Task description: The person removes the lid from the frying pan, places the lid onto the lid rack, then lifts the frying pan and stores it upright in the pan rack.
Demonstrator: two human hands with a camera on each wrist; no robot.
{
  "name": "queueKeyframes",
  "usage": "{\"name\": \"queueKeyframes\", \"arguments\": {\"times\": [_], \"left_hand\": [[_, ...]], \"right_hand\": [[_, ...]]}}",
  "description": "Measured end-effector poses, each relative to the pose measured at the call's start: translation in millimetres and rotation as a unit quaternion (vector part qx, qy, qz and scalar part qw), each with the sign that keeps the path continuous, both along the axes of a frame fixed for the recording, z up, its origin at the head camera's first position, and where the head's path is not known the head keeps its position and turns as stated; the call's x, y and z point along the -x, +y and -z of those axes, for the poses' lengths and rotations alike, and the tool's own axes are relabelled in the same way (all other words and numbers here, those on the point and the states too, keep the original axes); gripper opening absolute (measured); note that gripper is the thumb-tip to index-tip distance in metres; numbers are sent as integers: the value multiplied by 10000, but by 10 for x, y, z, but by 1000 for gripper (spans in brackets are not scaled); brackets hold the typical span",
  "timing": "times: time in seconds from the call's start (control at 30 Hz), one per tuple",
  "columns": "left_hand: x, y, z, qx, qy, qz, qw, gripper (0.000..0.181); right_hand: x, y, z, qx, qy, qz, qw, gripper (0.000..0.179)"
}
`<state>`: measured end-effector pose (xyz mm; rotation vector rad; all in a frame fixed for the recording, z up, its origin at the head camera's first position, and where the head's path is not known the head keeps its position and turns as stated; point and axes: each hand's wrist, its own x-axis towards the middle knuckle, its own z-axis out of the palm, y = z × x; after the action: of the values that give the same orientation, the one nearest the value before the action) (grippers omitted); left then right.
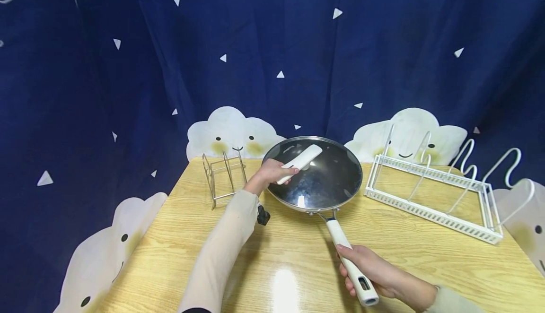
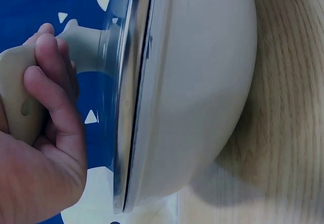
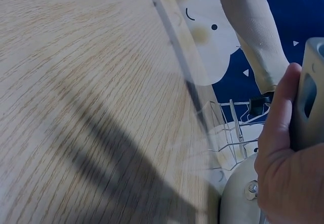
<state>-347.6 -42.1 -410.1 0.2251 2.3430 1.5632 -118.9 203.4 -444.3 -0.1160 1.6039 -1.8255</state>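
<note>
A wok point(image 2: 202, 82) with a pale outside stands on the wooden table, its long white handle point(image 1: 336, 232) pointing toward me. Its glass lid point(image 1: 336, 176) lies over the rim, edged with a metal band. My left hand point(image 1: 272, 172) grips the lid's wide white knob point(image 1: 308, 156), fingers curled round it in the left wrist view. With my right hand point(image 1: 372, 268) I hold the wok's handle near its end, thumb along the top. In the right wrist view, that hand point(image 3: 283, 173) covers part of the handle point(image 3: 311, 102).
A small wire rack point(image 1: 223, 176) stands left of the wok. To the right is a white rack point(image 1: 430, 211) with tall curved dividers. The wooden table point(image 1: 179, 256) ends at a dark blue curtain point(image 1: 255, 43) with clouds and triangles.
</note>
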Motion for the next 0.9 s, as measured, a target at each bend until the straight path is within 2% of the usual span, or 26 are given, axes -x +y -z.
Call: {"name": "queueKeyframes", "arguments": {"times": [0.2,0.67,0.9], "left_hand": [[-56,-1,-18,-111,73,-170,9998,32],[-158,-52,-43,-713,343,-507,9956,29],[-238,-78,-19,-980,521,-870,9900,31]], "right_hand": [[9,-10,3,-30,59,17,10000,51],[16,-18,1,23,15,-59,10000,49],[16,14,-24,-244,142,-32,9996,61]]}}
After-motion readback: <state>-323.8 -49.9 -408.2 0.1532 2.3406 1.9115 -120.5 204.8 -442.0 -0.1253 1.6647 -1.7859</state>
